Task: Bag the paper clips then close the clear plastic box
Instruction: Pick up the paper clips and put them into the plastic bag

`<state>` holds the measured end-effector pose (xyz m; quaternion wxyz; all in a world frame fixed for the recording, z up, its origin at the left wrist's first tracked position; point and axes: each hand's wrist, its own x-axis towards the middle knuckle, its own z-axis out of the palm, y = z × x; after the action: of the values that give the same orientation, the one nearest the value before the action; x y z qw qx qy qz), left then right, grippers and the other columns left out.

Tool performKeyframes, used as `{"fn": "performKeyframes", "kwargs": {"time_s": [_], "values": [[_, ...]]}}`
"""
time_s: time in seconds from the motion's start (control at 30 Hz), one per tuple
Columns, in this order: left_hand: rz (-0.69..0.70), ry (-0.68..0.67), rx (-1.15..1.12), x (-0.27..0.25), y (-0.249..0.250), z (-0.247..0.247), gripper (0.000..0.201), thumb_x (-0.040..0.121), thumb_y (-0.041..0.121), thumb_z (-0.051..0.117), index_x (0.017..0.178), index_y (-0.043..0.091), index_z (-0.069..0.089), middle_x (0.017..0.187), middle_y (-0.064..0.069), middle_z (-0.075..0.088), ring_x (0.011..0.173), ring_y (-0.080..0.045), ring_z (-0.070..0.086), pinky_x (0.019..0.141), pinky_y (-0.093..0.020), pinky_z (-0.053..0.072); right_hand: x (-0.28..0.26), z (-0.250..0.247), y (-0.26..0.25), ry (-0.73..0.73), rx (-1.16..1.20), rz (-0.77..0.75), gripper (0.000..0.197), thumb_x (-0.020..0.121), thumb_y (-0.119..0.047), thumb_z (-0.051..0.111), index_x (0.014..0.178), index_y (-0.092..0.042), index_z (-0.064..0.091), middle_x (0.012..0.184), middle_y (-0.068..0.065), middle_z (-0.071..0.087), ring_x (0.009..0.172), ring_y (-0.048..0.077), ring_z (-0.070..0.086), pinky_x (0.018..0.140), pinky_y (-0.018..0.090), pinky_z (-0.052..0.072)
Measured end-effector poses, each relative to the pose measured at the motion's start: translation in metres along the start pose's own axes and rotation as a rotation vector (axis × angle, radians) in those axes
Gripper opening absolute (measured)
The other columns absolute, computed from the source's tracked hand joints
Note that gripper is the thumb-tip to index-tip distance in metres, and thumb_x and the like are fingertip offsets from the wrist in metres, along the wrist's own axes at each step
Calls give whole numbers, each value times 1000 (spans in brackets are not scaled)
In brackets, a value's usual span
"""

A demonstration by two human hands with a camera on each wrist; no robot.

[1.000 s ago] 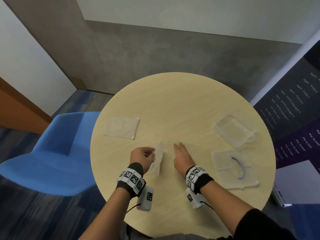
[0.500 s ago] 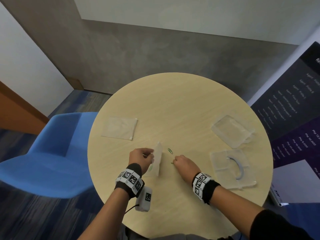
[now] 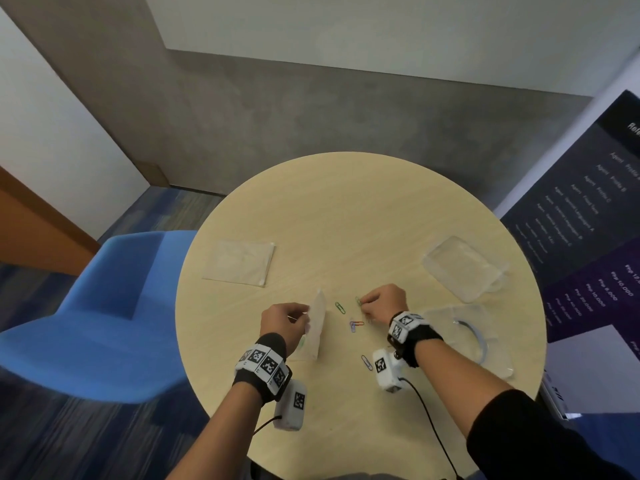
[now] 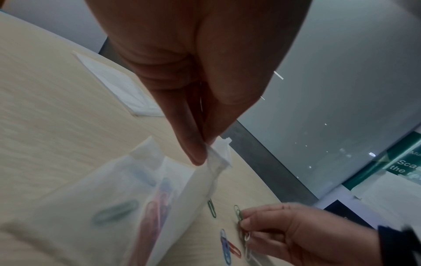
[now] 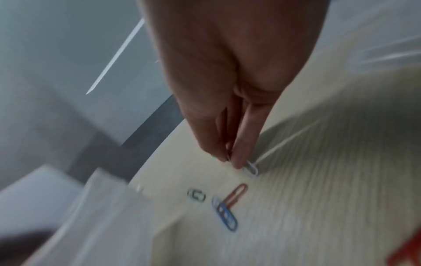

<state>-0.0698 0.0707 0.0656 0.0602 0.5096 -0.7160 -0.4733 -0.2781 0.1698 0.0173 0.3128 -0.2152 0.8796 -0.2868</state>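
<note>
The left hand (image 3: 285, 322) pinches the bag (image 3: 317, 323) mouth; clips inside show blurred. Right of the bag, the right hand (image 3: 382, 303) fingers pinch paper clips (image 4: 239, 215), count unclear. Clear plastic box (image 3: 465, 336) lies beyond on the counter (image 3: 346, 209).

On the table (image 3: 346, 209), a flat bag (image 3: 239, 263) is laid at the far left. Nearer, an upright bag (image 3: 318, 323) is held at its mouth by the left hand (image 3: 284, 323), with paper clips (image 4: 116, 212) seen inside. Loose clips (image 3: 355, 325) are scattered just right of it, between the hands. Some are pinched in the right hand (image 3: 382, 304). At the right edge, the box lid (image 3: 462, 266) is placed behind the box base (image 3: 467, 344).
</note>
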Motion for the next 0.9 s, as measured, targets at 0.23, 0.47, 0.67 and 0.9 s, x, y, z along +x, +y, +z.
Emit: {"fn": "performKeyframes", "kwargs": {"time_s": [0.23, 0.47, 0.67, 0.9], "values": [[-6, -21, -28, 1, 5, 8, 22, 88, 11, 63, 107, 15, 75, 94, -6, 75, 86, -21, 72, 88, -35, 58, -22, -20, 3, -174, 1136, 328, 24, 81, 16, 65, 105, 15, 64, 100, 26, 67, 86, 28, 68, 67, 28, 63], [50, -26, -13, -1, 9, 20, 20, 87, 13, 65, 104, 14, 77, 89, -6, 76, 80, -20, 73, 84, -31, 58, -63, 7, -37, -452, 1126, 238, 20, 84, 12, 64, 104, 13, 65, 87, 17, 73, 77, 21, 72, 68, 24, 62], [49, 19, -48, -2, 4, 16, 20, 88, 10, 65, 105, 12, 76, 85, -9, 77, 76, -20, 73, 79, -28, 57, -70, 35, -40, -300, 894, 221, 18, 76, 8, 75, 94, 7, 73, 93, 21, 74, 78, 27, 74, 73, 28, 62], [52, 22, -85, -4, 2, 14, 21, 88, 7, 63, 105, 11, 76, 81, -8, 76, 74, -20, 75, 79, -30, 60, -68, 38, -49, -162, 514, 119, 15, 72, 8, 76, 85, 2, 77, 85, 17, 74, 72, 32, 75, 71, 37, 63]]}}
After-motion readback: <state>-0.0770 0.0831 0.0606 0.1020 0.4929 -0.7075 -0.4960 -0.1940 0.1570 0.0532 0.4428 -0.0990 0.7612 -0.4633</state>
